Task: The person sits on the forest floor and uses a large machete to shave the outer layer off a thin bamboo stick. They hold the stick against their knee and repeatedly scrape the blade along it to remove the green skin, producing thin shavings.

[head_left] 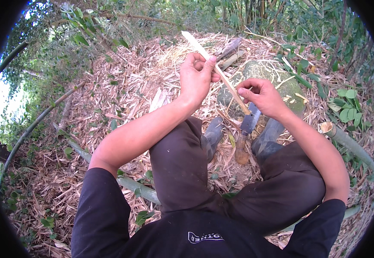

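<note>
Two bare hands at work over one thin bamboo strip (215, 69), pale yellow, long and flat, running on a slant from its free upper end down to the lower right. Left hand (196, 77): fingers curled shut round the strip's middle, thumb pressed along it, forearm rising from the lower left across the knee. Right hand (262, 96): closed in a loose fist on the strip's lower part, thumb and forefinger pinching it just above the blade. One knife (246, 133): dark blade uppermost, touching the strip's lower end below the right hand; brown wooden handle pointing down toward the ground between the feet; how the knife is held or propped cannot be told. Both hands grip the strip only. One mossy stone (277, 81), grey-green, lying behind the right hand. Two dark rubber boots (212, 133), one on either side of the knife, below dark brown trousers (182, 172). One black long-sleeved top, sleeves pushed up above the elbows. Ground (122, 107) covered with dry bamboo leaves and pale shavings. Several green bamboo stems (350, 146) lying across the litter at right and lower left; leafy undergrowth ringing the clearing.
</note>
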The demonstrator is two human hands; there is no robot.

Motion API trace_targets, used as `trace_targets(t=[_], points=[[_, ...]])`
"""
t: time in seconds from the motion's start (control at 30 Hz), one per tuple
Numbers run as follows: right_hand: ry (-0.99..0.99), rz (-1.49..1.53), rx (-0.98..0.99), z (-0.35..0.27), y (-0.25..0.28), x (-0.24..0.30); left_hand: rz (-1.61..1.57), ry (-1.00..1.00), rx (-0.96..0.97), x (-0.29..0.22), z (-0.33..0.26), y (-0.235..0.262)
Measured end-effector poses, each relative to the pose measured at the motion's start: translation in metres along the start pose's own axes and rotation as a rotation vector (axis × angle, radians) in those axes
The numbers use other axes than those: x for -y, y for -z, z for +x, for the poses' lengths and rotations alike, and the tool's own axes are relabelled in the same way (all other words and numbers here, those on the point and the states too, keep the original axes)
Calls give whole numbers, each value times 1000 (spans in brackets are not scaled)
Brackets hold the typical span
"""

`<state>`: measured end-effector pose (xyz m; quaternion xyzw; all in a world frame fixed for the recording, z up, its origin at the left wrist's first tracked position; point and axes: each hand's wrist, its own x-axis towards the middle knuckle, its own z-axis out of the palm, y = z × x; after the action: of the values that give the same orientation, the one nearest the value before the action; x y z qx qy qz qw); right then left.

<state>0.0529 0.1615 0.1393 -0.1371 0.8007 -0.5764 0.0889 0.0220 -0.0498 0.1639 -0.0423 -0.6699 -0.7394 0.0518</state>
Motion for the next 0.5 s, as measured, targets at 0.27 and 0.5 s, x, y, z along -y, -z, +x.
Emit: trace_targets(t=[0.27, 0.5], points=[[59, -70, 34, 0, -5, -3, 12, 49, 52, -2, -4, 0], [59, -217, 2, -1, -8, -1, 15, 76, 64, -1, -2, 0]])
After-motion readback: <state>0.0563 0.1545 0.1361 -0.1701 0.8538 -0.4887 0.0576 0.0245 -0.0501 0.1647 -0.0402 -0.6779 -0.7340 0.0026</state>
